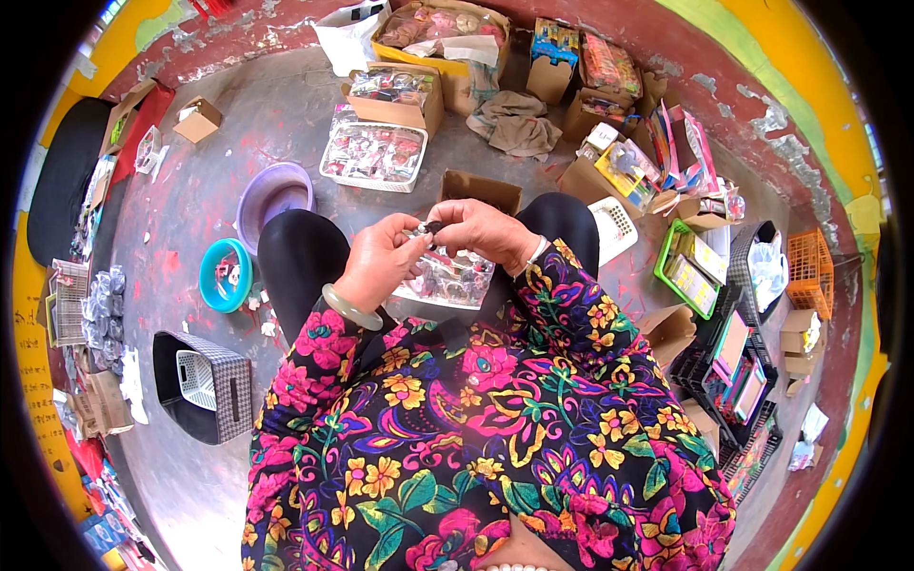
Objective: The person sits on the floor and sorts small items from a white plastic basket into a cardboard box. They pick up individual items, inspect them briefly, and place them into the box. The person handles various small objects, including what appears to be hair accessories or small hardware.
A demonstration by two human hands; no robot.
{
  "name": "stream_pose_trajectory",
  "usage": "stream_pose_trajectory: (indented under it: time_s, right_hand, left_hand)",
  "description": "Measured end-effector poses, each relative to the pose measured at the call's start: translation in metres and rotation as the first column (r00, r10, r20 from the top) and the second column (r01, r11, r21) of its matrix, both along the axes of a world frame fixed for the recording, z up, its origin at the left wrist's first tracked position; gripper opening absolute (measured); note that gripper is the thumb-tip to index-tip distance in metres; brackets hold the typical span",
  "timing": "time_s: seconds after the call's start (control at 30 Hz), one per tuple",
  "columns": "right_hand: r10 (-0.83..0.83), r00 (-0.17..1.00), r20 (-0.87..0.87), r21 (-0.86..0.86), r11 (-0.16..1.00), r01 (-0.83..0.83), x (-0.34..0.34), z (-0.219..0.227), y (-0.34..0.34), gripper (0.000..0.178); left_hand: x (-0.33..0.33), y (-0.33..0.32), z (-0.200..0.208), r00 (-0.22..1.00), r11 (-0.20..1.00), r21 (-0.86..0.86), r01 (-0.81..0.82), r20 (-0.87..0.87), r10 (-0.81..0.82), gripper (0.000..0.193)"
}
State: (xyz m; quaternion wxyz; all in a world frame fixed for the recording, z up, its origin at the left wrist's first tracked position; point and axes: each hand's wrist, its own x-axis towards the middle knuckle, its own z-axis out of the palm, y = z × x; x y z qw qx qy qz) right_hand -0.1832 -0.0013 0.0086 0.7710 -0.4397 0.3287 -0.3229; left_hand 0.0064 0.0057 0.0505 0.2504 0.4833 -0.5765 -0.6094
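My left hand (379,259) and my right hand (484,232) meet above my lap, fingertips pinched together. Between them is a small dark thing (434,227) with a pale, shiny part at its left; it is too small to name. Both hands are closed on it. Just below them, between my thighs, a shallow white tray (440,305) holds many small clear-wrapped pieces, partly hidden by my hands. An open cardboard box (481,190) stands just beyond my fingers.
A white basket (373,181) full of small packets lies ahead. Purple (276,205) and teal (226,274) basins stand left, near a checked bin (233,400). To the right are a green tray (690,268), a white basket (614,231) and black crates (733,371). Cartons line the far wall.
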Motion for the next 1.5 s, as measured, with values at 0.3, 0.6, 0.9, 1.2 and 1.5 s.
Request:
stream_pose_trajectory:
  time_s: [0.3,0.6,0.9,1.2,1.5]
  right_hand:
    - [-0.064,0.996,-0.063,-0.069,0.996,0.059,0.002,0.016,0.002,0.014]
    - [-0.318,0.948,-0.02,-0.015,0.948,0.317,-0.017,0.011,-0.001,0.018]
    - [-0.35,0.896,0.275,0.083,0.937,0.34,-0.027,0.013,0.001,0.015]
    - [-0.27,0.943,0.191,0.031,0.962,0.27,-0.029,0.012,0.002,0.016]
    - [-0.197,0.972,0.125,-0.055,0.977,0.205,-0.025,0.02,0.007,0.016]
  left_hand:
    - [0.008,-0.005,-0.001,1.0,1.0,0.018,0.02,-0.02,-0.019,0.014]
    - [0.016,-0.007,-0.007,0.924,0.955,0.286,-0.074,-0.34,0.174,0.026]
    - [0.024,-0.006,-0.026,0.838,0.943,0.313,-0.114,-0.479,0.261,0.023]
    - [0.018,-0.004,-0.019,0.891,0.938,0.289,-0.192,-0.349,0.29,0.021]
    - [0.011,-0.004,-0.027,0.908,0.958,0.247,-0.145,-0.352,0.228,0.019]
